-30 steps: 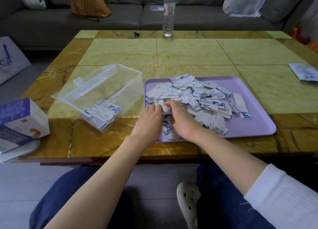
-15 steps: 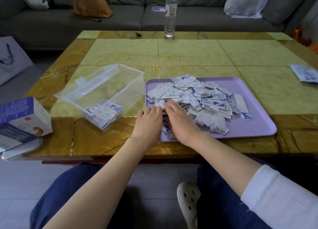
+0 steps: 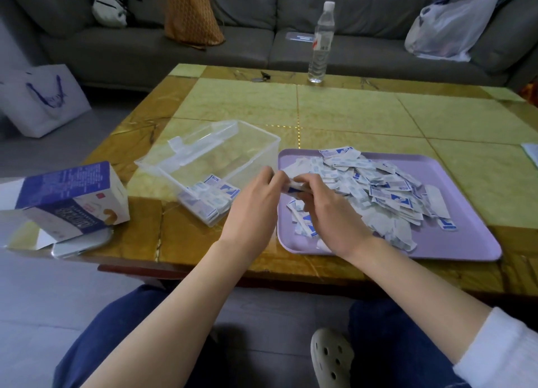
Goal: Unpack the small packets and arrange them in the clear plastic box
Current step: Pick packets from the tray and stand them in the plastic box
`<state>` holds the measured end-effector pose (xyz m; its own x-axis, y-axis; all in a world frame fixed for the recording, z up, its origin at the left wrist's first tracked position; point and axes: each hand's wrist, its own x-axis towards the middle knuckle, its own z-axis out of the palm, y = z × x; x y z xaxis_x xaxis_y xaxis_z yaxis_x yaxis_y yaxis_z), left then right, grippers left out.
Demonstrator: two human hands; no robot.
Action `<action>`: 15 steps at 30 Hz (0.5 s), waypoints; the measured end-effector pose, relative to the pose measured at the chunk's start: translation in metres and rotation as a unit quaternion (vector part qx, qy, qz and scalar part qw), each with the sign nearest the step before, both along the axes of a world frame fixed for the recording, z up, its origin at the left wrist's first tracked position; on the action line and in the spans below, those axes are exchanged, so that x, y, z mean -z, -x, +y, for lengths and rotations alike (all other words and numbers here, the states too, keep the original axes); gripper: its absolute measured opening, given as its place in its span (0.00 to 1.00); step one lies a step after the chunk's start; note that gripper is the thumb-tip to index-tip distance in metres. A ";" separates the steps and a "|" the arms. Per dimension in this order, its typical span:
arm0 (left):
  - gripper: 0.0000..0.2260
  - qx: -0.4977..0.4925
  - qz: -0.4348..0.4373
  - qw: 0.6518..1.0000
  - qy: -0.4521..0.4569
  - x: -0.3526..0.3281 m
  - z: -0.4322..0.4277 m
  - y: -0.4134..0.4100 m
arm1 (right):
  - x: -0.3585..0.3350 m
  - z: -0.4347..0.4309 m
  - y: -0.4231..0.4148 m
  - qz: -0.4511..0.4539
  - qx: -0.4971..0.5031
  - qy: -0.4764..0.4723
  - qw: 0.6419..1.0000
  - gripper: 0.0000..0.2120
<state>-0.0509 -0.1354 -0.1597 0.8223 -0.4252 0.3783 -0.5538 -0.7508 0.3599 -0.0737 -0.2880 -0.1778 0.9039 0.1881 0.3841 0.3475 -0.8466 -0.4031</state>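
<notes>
A heap of small white-and-blue packets (image 3: 375,183) lies on a lilac tray (image 3: 454,242). To the tray's left stands the clear plastic box (image 3: 233,146), tilted, with a row of packets (image 3: 209,201) stacked in its near corner. My left hand (image 3: 253,210) and my right hand (image 3: 329,213) meet above the tray's left edge. Together they pinch a small bunch of packets (image 3: 294,187) between their fingertips. How many packets are in the bunch is hidden by the fingers.
A blue-and-white carton (image 3: 67,198) lies at the table's left edge on a flat white item (image 3: 81,245). A water bottle (image 3: 321,44) stands at the far edge. A paper (image 3: 531,154) lies at the right. A sofa with bags stands behind.
Both hands have risen from the near left part of the heap and lifted a small bunch of packets, shifting slightly left. The camera view has tilted.
</notes>
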 end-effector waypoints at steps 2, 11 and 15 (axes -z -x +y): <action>0.17 0.011 -0.028 0.999 0.029 -0.001 0.008 -0.003 | -0.008 0.009 0.003 -0.034 -0.008 -0.025 0.999 0.10; 0.09 0.010 -0.098 0.989 0.109 -0.014 0.048 -0.006 | -0.029 0.044 -0.019 -0.163 -0.023 0.041 0.986 0.07; 0.17 -0.087 -0.080 0.991 0.062 -0.013 0.065 -0.010 | -0.038 0.063 -0.029 -0.141 -0.033 0.020 0.989 0.07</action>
<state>-0.0411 -0.0699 -0.1463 0.8044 -0.2234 0.5505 -0.4767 -0.7957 0.3737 -0.0443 -0.2252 -0.1401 0.7470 0.2625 0.6108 0.4959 -0.8319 -0.2490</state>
